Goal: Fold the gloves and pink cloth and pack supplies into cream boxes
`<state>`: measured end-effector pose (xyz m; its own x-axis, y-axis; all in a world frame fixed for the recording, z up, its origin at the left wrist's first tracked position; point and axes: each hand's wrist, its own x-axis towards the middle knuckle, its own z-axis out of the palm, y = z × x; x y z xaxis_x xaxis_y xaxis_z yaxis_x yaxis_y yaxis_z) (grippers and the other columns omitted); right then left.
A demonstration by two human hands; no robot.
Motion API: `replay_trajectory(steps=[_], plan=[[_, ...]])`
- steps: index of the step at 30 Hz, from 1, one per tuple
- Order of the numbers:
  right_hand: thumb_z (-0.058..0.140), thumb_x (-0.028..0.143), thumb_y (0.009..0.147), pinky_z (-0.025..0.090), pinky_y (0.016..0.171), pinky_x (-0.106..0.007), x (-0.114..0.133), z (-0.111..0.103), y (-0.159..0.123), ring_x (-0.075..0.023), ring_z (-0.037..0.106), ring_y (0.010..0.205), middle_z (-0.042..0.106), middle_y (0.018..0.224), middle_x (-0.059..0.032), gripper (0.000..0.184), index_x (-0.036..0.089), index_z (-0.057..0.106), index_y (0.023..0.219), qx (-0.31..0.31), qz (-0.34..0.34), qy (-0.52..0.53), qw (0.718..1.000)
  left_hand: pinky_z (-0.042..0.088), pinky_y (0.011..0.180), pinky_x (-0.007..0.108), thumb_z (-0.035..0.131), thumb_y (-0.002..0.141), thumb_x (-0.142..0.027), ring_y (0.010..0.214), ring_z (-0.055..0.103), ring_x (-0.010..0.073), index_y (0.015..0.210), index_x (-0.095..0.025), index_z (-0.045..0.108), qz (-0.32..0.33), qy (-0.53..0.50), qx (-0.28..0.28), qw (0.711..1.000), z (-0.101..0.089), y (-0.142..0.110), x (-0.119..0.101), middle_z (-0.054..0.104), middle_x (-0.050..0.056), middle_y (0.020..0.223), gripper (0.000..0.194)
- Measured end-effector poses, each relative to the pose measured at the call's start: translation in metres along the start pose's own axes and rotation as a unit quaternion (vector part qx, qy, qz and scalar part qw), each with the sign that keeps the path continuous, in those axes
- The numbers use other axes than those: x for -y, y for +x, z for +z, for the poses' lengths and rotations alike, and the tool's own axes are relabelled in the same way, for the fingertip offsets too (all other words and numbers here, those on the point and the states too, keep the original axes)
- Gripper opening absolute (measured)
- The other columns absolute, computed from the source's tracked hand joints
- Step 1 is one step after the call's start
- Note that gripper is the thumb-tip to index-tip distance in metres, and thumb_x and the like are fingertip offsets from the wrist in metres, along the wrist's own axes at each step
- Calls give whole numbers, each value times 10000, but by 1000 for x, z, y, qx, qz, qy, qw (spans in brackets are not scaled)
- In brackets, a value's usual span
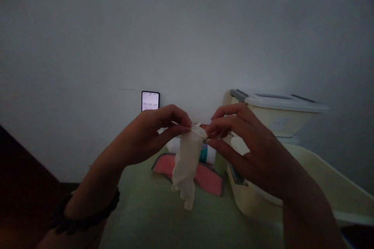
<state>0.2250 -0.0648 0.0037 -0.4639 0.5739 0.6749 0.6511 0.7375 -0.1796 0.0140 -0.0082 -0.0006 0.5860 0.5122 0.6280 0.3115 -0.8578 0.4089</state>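
A thin white glove [187,167] hangs in front of me with its fingers pointing down. My left hand [157,134] pinches one side of its cuff between thumb and fingers. At the cuff's other side, the thumb and index finger of my right hand [242,144] close on the edge, while its other fingers are curled. Behind the glove lie a pink cloth with a grey border [209,179] and a white bottle with a teal label [209,153], both partly covered by it.
A phone [150,101] showing a timer leans against the wall. On the right, an open cream bin [257,198] stands on the green table [152,218], with a lidded cream container [277,116] behind it. A dark reddish surface [23,190] fills the lower left.
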Motion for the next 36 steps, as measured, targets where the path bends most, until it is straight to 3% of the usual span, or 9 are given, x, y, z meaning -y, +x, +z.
replay_trajectory(steps=[3,8,15,19,22,27,32,36], plan=[[591,106,752,479,721,-242,0,0,1,-130,558,844,531,961,-50,149,151,541,885,-22,7,18,1000,464,674,133,545,815,-135,743,603,61,879,-178,559,3,-24,-3,1000,0,-1,0,631,-37,824,77],[577,158,784,478,655,-203,2,0,1,-110,607,754,644,820,3,83,175,573,865,-7,48,29,998,477,716,170,532,820,-125,804,600,88,871,-170,581,18,-59,14,998,-1,-1,-4,631,-5,871,84],[545,218,810,481,578,-209,3,1,1,-110,613,653,662,744,10,81,198,605,860,21,132,92,987,477,728,203,505,833,-165,809,600,108,907,-176,596,17,21,9,1000,-3,0,-4,649,18,897,117],[606,151,748,493,618,-234,2,3,2,-115,605,678,629,822,7,185,206,575,922,-24,93,91,991,479,713,201,490,844,-187,806,605,113,934,-183,585,15,46,8,999,-3,0,-4,657,22,900,131],[620,152,745,488,625,-238,2,3,2,-99,584,654,604,865,2,243,213,578,977,-13,52,90,994,481,703,200,489,842,-179,805,606,115,926,-174,583,18,42,9,999,-3,0,-6,656,25,889,126],[576,168,793,476,658,-243,1,2,4,-110,588,714,593,850,-14,83,188,607,867,-8,15,48,999,487,701,204,501,835,-168,799,604,111,929,-169,581,28,24,27,999,-2,1,-6,647,27,905,124],[558,164,807,469,695,-256,0,2,5,-128,593,774,602,849,-18,77,201,593,864,-20,-11,32,999,489,714,207,604,774,-243,781,594,106,951,-168,570,34,20,44,998,-2,0,-9,637,21,916,195],[563,159,801,473,687,-257,0,1,5,-126,588,758,596,842,-7,72,209,582,849,-17,-11,35,999,481,705,220,570,797,-239,782,596,117,899,-177,609,42,40,52,997,-3,1,-12,644,29,908,126]])
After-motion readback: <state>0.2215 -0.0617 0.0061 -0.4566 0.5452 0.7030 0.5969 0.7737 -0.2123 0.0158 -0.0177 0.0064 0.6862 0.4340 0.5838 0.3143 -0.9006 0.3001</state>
